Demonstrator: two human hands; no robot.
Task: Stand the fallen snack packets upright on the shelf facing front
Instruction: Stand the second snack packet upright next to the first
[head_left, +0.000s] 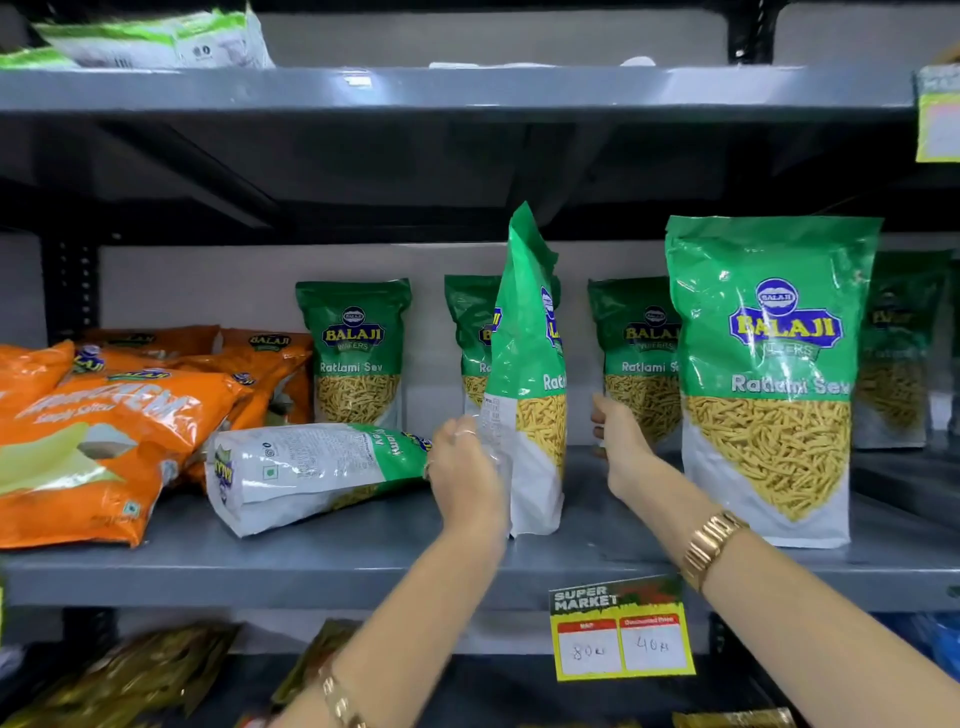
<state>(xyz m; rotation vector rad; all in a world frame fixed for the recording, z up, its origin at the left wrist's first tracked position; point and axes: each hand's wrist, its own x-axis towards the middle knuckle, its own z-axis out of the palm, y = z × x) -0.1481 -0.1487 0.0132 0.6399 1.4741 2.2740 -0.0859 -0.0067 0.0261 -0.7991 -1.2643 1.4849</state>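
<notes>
A green and white sev packet (530, 374) stands upright on the grey shelf (363, 561), turned edge-on with its front facing right. My left hand (465, 478) grips its lower left edge. My right hand (621, 447) hovers open just right of it, fingers apart, not touching. Another packet of the same kind (306, 470) lies fallen on its side to the left, back panel up. A large packet (769, 374) stands upright facing front at the right. Three smaller ones (356, 351) stand along the back.
Orange snack bags (93, 441) lie piled at the shelf's left end. A yellow price tag (621, 631) hangs from the shelf's front edge. Another shelf (415, 88) sits close overhead. Dark packets (130, 675) fill the shelf below.
</notes>
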